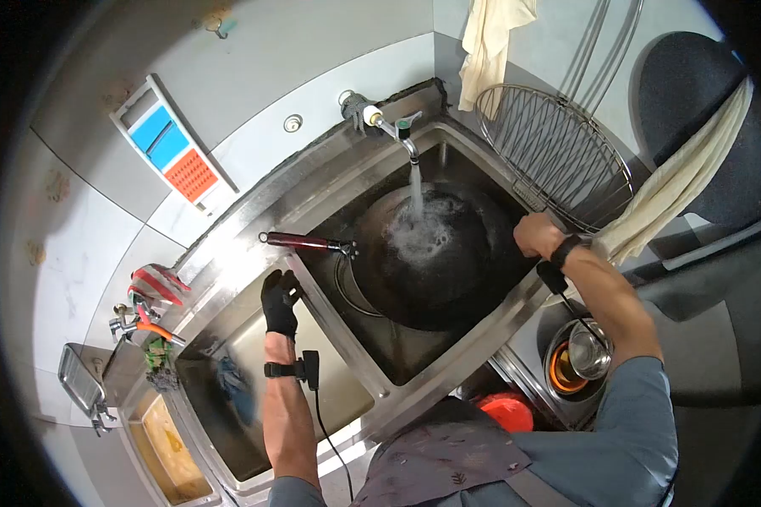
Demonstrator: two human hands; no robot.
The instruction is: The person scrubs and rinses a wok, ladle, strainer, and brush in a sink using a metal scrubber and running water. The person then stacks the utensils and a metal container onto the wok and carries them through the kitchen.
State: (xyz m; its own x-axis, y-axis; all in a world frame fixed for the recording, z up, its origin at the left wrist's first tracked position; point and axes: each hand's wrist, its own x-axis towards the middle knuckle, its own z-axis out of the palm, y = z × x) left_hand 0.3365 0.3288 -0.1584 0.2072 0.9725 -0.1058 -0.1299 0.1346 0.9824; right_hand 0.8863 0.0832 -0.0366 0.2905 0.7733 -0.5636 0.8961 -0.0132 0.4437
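Observation:
Water runs from the tap into a dark wok lying in the right sink basin. The wok's dark red handle points left across the divider. My left hand, in a black glove, is over the left basin beside the divider, below the handle and apart from it; its fingers are curled, and I see nothing in them. My bare right hand is closed at the basin's right edge, to the right of the wok; what it holds, if anything, is hidden.
A wire basket, pale cloths and a black pan hang at right. A grater is on the left wall. Bowls and a red container stand below the right sink edge. A cloth lies in the left basin.

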